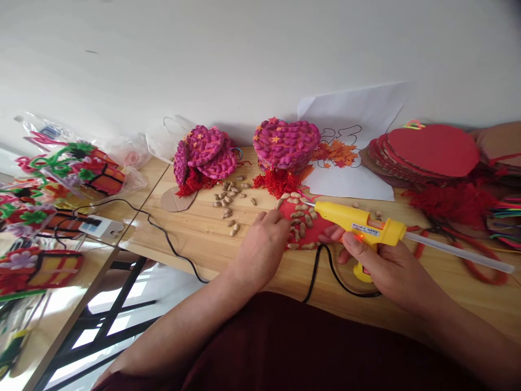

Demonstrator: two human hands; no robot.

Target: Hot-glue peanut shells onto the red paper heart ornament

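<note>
My right hand (382, 269) is wrapped around the handle of a yellow hot glue gun (350, 217), whose small light glows orange. From its back end sticks a long translucent glue stick (459, 251). The metal nozzle points left, over a red cutout (315, 231) with several peanuts (301, 214) on its face. At the cutout's left edge my left hand (264, 241) has its fingers curled together; whatever is in them is hidden. More loose peanuts (228, 195) lie scattered on the wooden table to the left of that hand.
Magenta peanut-covered pieces (287, 141) with red tassels stand along the wall. Orange stars lie on a white drawn sheet (350, 182). Red cardboard cutouts (433, 149) are stacked at right. A black cord (173, 247) crosses the table to a power strip (101, 228). Flower crafts (101, 168) crowd the left.
</note>
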